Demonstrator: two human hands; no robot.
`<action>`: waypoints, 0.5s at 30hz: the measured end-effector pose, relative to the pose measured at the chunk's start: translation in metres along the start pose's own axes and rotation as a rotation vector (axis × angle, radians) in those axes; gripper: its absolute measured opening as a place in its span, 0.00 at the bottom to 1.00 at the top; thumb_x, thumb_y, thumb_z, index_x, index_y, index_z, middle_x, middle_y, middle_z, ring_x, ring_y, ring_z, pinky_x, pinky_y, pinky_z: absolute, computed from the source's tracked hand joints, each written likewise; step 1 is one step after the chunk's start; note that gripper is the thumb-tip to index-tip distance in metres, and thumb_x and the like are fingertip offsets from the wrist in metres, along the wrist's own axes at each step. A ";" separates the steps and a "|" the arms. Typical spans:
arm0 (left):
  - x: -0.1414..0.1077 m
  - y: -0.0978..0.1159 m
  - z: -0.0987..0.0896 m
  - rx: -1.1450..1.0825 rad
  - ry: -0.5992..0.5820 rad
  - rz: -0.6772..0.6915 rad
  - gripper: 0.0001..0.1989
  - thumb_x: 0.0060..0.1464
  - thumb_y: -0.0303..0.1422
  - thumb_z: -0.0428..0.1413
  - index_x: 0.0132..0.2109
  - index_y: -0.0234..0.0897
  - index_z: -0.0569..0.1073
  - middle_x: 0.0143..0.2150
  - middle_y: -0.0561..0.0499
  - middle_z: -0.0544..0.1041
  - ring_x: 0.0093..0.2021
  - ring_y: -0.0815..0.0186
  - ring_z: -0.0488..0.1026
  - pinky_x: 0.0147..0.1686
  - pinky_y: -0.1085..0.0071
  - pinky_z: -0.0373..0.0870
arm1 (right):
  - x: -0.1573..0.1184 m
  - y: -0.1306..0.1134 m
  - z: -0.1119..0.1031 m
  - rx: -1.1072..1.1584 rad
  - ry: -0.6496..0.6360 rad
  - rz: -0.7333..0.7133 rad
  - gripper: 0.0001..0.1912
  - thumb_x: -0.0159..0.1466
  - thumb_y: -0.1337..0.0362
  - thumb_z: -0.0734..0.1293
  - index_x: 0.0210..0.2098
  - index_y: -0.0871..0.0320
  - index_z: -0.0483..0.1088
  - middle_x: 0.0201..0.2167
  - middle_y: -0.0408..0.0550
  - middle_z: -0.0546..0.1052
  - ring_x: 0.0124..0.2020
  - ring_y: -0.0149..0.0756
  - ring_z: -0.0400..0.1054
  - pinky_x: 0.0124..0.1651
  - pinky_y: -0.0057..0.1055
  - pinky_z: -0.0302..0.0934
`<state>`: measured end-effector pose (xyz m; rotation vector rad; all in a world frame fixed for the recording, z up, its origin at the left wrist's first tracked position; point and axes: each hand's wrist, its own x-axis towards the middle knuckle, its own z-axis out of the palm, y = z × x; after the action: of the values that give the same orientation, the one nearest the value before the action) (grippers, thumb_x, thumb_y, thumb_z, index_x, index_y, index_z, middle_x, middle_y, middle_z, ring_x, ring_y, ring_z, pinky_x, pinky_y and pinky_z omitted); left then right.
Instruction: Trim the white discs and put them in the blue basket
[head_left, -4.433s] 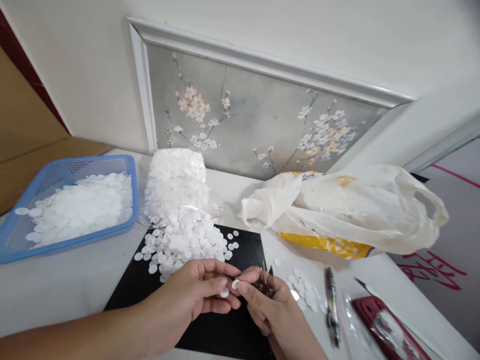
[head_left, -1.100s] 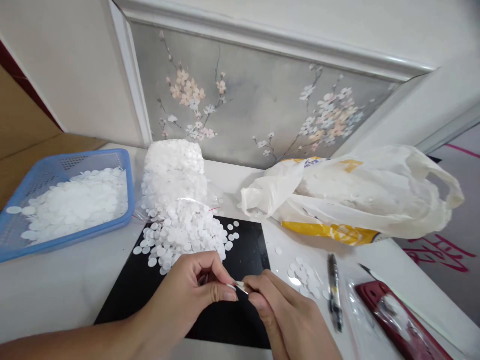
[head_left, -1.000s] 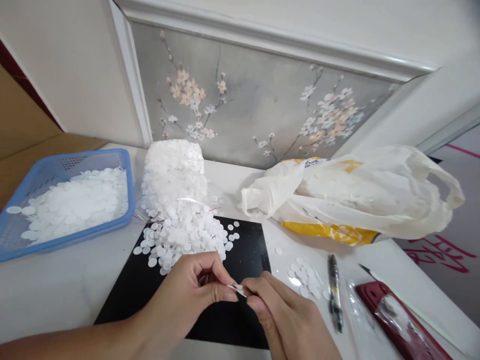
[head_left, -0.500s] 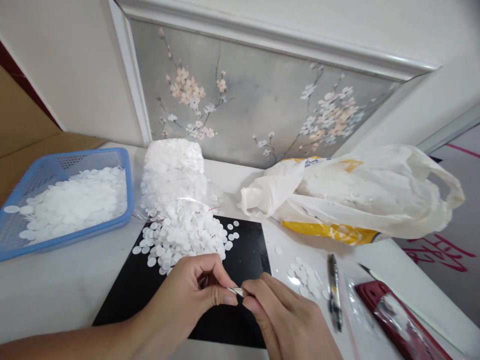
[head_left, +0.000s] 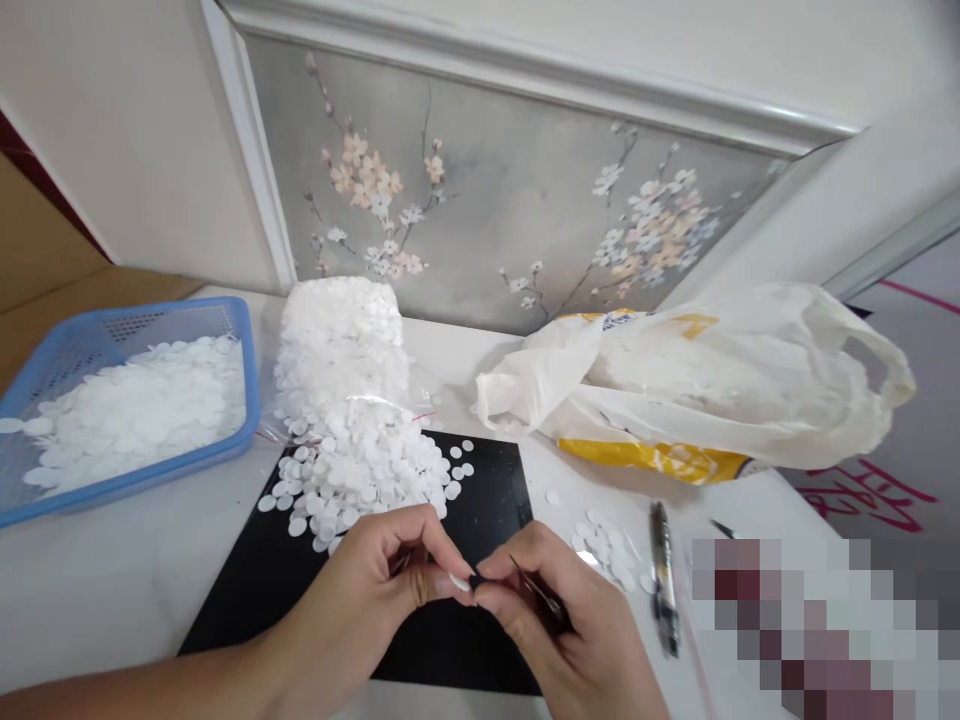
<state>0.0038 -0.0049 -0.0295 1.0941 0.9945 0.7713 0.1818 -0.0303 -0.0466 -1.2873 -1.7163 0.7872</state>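
One perforated blue plastic basket (head_left: 250, 385), cut off at left, holds uncountable flat white discs (head_left: 150, 405); one loose white heap (head_left: 367, 465) partly covers one smooth black board (head_left: 499, 490); over it, the left hand (head_left: 375, 590) pinches one small round disc (head_left: 460, 583); the right hand (head_left: 574, 610) curls around one slim metal tool (head_left: 534, 582), mostly hidden; one slender black-and-clear pen (head_left: 663, 580) lies rightward.

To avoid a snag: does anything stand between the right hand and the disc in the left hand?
Nothing loose shows there; only the left hand itself flanks the disc it pinches. The metal tool sits in the right hand, outside that gap.
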 end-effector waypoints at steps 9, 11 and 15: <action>0.000 -0.002 0.002 0.023 -0.006 0.015 0.07 0.52 0.31 0.58 0.26 0.37 0.73 0.27 0.55 0.74 0.31 0.68 0.68 0.34 0.73 0.61 | -0.001 0.003 0.002 -0.056 -0.024 -0.177 0.04 0.61 0.69 0.67 0.29 0.55 0.69 0.25 0.41 0.71 0.22 0.28 0.64 0.23 0.22 0.59; 0.000 -0.002 0.001 0.031 -0.014 0.021 0.07 0.52 0.31 0.58 0.26 0.37 0.74 0.28 0.54 0.74 0.31 0.68 0.69 0.34 0.73 0.62 | -0.001 0.005 0.003 -0.064 -0.020 -0.219 0.05 0.61 0.71 0.66 0.30 0.55 0.70 0.26 0.41 0.71 0.21 0.27 0.64 0.22 0.22 0.58; 0.001 -0.003 0.000 0.027 -0.029 0.025 0.07 0.52 0.31 0.59 0.27 0.37 0.75 0.28 0.54 0.75 0.31 0.68 0.69 0.33 0.73 0.62 | -0.003 0.006 0.004 -0.111 -0.011 -0.265 0.05 0.61 0.70 0.65 0.30 0.55 0.70 0.26 0.42 0.71 0.18 0.25 0.61 0.19 0.21 0.55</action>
<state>0.0046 -0.0046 -0.0323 1.1402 0.9707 0.7616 0.1812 -0.0315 -0.0547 -1.0985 -1.9135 0.5520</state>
